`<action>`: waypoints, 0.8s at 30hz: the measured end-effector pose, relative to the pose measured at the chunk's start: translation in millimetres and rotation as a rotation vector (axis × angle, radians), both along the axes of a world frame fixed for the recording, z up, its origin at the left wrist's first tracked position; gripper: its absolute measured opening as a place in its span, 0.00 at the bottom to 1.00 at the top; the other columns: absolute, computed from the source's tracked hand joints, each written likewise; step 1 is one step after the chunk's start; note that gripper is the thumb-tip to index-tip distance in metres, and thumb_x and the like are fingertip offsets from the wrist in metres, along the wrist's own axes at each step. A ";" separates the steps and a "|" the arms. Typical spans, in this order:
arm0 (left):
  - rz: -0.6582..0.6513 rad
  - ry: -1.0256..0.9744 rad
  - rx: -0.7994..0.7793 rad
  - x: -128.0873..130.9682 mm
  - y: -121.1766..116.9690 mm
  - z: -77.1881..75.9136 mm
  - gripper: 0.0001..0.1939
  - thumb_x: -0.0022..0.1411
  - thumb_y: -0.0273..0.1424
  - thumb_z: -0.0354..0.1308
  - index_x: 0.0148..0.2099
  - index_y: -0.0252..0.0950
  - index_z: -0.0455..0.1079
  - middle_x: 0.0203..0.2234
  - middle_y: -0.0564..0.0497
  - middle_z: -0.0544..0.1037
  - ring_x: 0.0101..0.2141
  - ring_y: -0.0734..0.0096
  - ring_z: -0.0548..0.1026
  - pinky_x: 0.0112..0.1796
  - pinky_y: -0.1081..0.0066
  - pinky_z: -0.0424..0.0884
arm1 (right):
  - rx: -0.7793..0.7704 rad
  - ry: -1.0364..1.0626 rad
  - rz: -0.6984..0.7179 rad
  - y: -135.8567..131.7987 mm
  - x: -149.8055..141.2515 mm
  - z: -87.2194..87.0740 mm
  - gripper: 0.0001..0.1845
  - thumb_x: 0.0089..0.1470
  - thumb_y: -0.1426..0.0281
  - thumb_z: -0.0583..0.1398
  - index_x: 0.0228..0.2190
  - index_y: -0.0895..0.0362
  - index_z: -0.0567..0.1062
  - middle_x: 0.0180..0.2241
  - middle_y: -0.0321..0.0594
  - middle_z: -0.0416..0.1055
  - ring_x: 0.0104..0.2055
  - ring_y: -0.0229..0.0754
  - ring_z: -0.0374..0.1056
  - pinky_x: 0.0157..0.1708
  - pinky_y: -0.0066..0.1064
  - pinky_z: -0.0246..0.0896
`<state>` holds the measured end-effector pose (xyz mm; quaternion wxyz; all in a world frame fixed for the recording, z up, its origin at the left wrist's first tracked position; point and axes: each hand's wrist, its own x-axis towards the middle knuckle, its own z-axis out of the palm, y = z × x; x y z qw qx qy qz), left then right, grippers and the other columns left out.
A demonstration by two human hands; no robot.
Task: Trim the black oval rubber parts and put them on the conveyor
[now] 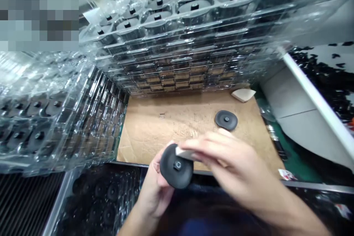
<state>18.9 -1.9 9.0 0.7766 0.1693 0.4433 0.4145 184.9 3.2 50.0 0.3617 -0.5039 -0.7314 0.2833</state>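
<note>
The left hand [155,191] cups a round black disc [174,167] from behind, its fingers curled around the rim, and holds it up just beyond the near edge of a cardboard sheet [155,132]. The right hand [232,158] comes across from the right with its fingers together, pinching a small white pad [184,153] against the disc's upper rim. The disc looks like matte rubber or plastic, probably light and fairly stiff, with a small raised hub [177,166] at its center. Its rim seems the safest place to grip, though the smooth face may slip in bare fingers. A second black disc [226,120] lies flat on the cardboard, farther right. Tall stacks of clear plastic trays [179,59] stand along the far edge and left side, and they look thin and easily cracked. The right fingers hide most of the white pad, so its shape and its exact contact with the rim are hard to make out. A pixelated patch covers the far-left corner.
</note>
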 end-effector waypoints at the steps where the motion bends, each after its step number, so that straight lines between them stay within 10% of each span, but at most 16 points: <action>1: 0.014 -0.024 0.003 -1.8 2.6 -0.2 0.31 0.33 0.36 0.70 0.45 0.40 0.72 0.39 0.49 0.78 0.41 0.58 0.73 0.44 0.65 0.68 | -0.083 0.027 -0.066 -2.6 4.1 -11.2 0.13 0.58 0.73 0.52 0.40 0.51 0.74 0.35 0.36 0.74 0.36 0.38 0.69 0.34 0.29 0.61; 8: 0.039 -0.117 -0.042 -0.3 10.8 8.6 0.28 0.35 0.29 0.71 0.43 0.43 0.73 0.41 0.52 0.78 0.43 0.62 0.74 0.42 0.72 0.69 | -0.298 0.090 -0.253 -35.1 -2.6 -97.4 0.11 0.54 0.67 0.55 0.35 0.54 0.77 0.31 0.38 0.76 0.31 0.42 0.72 0.31 0.31 0.69; 12: 0.015 -0.120 -0.055 6.2 7.2 13.0 0.26 0.37 0.25 0.69 0.42 0.43 0.73 0.41 0.54 0.78 0.40 0.66 0.75 0.42 0.74 0.69 | -0.229 0.115 -0.401 -25.1 -6.4 -53.6 0.12 0.56 0.69 0.54 0.41 0.54 0.74 0.41 0.39 0.74 0.41 0.41 0.71 0.33 0.27 0.69; 16: 0.031 -0.151 -0.019 6.5 -0.5 8.4 0.26 0.43 0.28 0.67 0.47 0.43 0.70 0.44 0.51 0.76 0.44 0.66 0.73 0.46 0.72 0.66 | 0.199 0.137 -0.374 -14.0 -23.4 2.3 0.12 0.54 0.76 0.56 0.41 0.59 0.73 0.37 0.41 0.75 0.38 0.40 0.71 0.37 0.29 0.67; 21: 0.041 -0.079 -0.086 0.6 -6.3 0.0 0.27 0.44 0.28 0.66 0.48 0.45 0.69 0.43 0.51 0.76 0.47 0.60 0.71 0.51 0.64 0.64 | -0.002 0.076 -0.035 -12.6 -36.3 11.1 0.12 0.54 0.77 0.52 0.34 0.58 0.75 0.28 0.38 0.75 0.29 0.38 0.70 0.30 0.28 0.66; 24: -0.009 -0.090 -0.087 4.0 -7.1 2.2 0.27 0.42 0.31 0.68 0.47 0.41 0.70 0.42 0.49 0.77 0.48 0.58 0.71 0.50 0.63 0.64 | 0.060 0.013 -0.130 -8.9 -38.3 7.1 0.12 0.54 0.77 0.51 0.35 0.59 0.75 0.28 0.40 0.75 0.29 0.40 0.70 0.32 0.31 0.65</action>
